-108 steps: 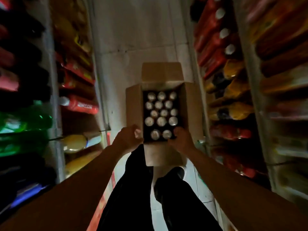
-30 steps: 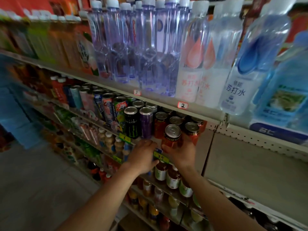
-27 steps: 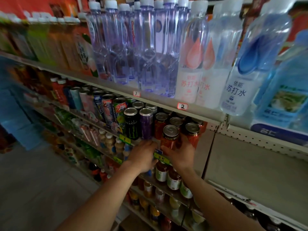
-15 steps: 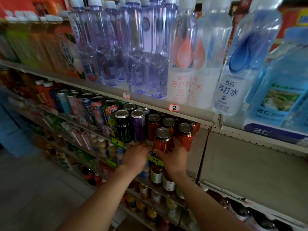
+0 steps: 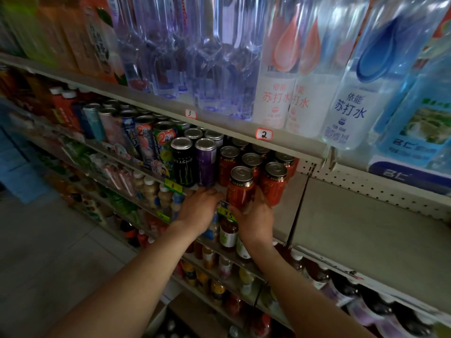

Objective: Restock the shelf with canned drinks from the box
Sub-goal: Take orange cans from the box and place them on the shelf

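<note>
Middle shelf [image 5: 366,215]: front can [image 5: 240,186] at the front edge, between left hand [image 5: 199,211] and right hand [image 5: 256,215]. Second can [image 5: 274,184] just right of it, touching. More cans [image 5: 251,161] in rows behind, toward the shelf's back. Two taller cans [image 5: 195,162] left of the group. Price tag [image 5: 225,213] on the front edge, below the front can. Water bottles [image 5: 275,69] on the shelf above; small bottles [image 5: 228,231] on the shelf below.

your left hand [image 5: 199,208] and right hand [image 5: 255,215] are both bare, no gloves, rings, watch or wristband showing, and your two forearms are uncovered from wrist to the bottom frame edge, with no sleeve cuff anywhere in the head view.
</note>
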